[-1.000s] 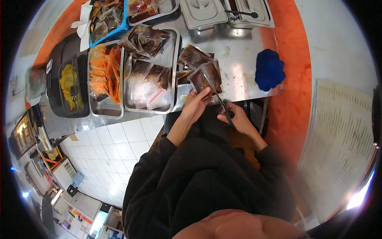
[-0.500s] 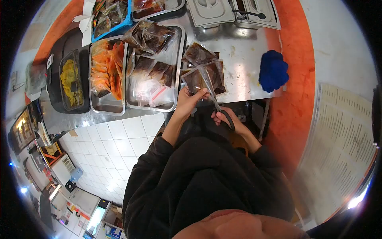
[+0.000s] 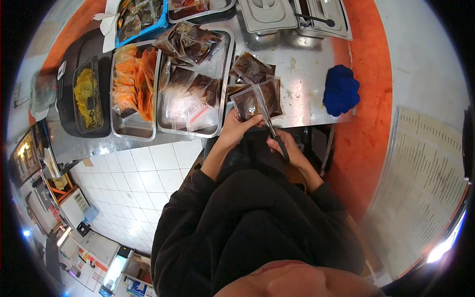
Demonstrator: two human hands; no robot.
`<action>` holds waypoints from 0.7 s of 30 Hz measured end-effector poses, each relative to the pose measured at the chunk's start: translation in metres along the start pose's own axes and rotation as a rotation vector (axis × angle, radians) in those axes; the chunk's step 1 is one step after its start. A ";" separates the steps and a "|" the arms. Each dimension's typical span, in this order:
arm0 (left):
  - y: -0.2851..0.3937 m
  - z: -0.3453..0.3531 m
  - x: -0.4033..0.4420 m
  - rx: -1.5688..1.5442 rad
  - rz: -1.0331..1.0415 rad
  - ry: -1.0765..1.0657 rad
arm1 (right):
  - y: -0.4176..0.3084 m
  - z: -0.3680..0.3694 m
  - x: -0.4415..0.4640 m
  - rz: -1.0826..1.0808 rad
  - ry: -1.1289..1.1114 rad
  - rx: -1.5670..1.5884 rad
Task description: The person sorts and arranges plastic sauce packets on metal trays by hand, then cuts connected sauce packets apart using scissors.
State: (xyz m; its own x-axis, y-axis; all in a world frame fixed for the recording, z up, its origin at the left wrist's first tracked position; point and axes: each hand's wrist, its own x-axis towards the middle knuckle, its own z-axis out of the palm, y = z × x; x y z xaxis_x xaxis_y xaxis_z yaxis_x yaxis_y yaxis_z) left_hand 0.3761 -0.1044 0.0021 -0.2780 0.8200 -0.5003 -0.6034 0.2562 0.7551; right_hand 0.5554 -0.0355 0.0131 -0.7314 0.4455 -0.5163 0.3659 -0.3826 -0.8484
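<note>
My left hand (image 3: 236, 129) pinches the lower edge of a clear plastic sachet (image 3: 246, 102) of dark brown liquid, thumb on top. My right hand (image 3: 288, 148) is closed round the black handle of a pair of scissors (image 3: 267, 115). Their blades point up and away from me, lying along the right side of the held sachet. Whether the plastic is between the blades I cannot tell. More brown sachets (image 3: 253, 67) lie on the metal table just behind and under the held one.
Left of my hands stands a steel tray (image 3: 221, 111) with brown sachets and empty clear bags. Beside it, another tray (image 3: 133, 132) holds orange packets. A blue cloth (image 3: 341, 90) lies right, near the orange wall edge (image 3: 368, 123). Lidded steel containers (image 3: 269, 15) stand at the back.
The view has shifted slightly. My left hand keeps its pinch on the sachet and my right hand still grips the scissors, whose blades look a little closer together.
</note>
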 end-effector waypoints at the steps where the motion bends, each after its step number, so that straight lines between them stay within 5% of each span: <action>1: 0.000 -0.001 0.000 0.001 0.001 -0.001 | 0.001 -0.001 0.000 -0.002 0.000 0.000; 6: 0.005 -0.003 -0.003 0.036 -0.002 0.007 | -0.002 -0.003 -0.002 0.209 -0.035 -0.063; 12: 0.004 -0.004 -0.008 0.091 -0.007 -0.063 | 0.008 0.006 0.005 -0.047 0.021 0.103; 15: 0.003 -0.004 -0.007 0.065 -0.011 -0.040 | 0.006 0.003 0.003 0.112 0.004 0.028; 21: 0.008 -0.007 -0.008 0.152 -0.009 -0.053 | -0.008 0.005 0.004 0.101 0.017 -0.036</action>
State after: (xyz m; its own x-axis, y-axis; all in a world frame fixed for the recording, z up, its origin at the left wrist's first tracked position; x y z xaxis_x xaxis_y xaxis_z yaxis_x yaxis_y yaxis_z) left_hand 0.3686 -0.1126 0.0093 -0.2311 0.8420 -0.4875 -0.4849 0.3347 0.8080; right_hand 0.5467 -0.0350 0.0185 -0.6803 0.4197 -0.6009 0.4576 -0.3973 -0.7955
